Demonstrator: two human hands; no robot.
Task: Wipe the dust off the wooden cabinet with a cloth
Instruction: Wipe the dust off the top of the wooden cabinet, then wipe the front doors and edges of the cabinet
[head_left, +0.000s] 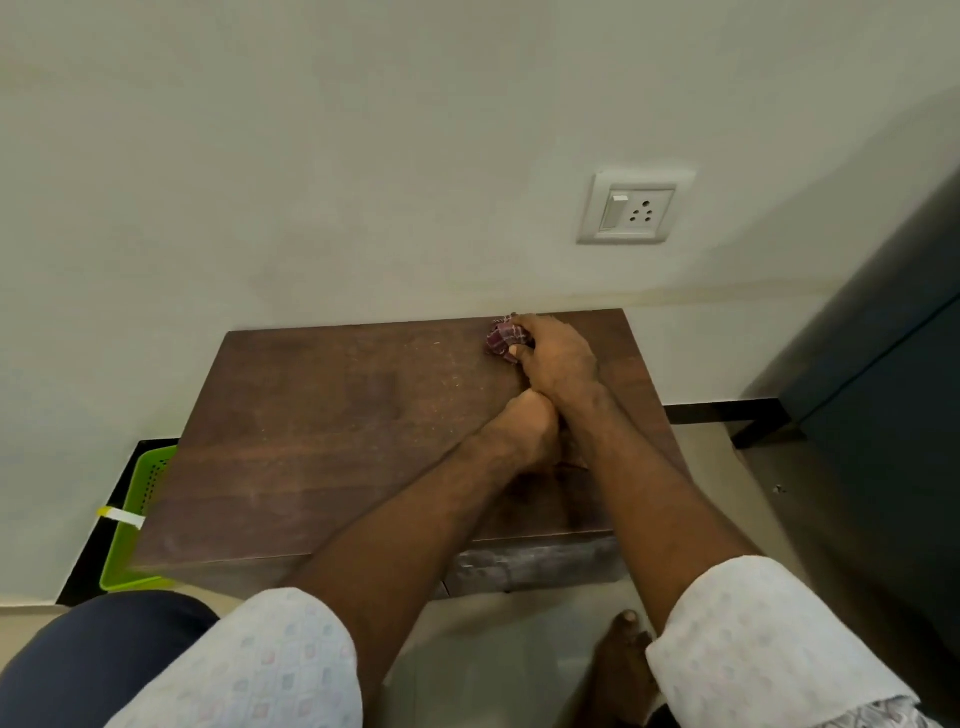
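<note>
Pale wall (363, 156) behind a dusty wooden cabinet (337, 415). At its far edge, right hand (558, 364) gripping a checked cloth (500, 340); left hand (519, 434) curled into a fist on top, touching the right wrist.

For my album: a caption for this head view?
Right hand grips a checked cloth on the wooden cabinet, at its back edge.

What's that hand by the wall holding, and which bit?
The right hand grips the bunched checked cloth by its right end; the rest pokes out left on the wooden cabinet.
</note>
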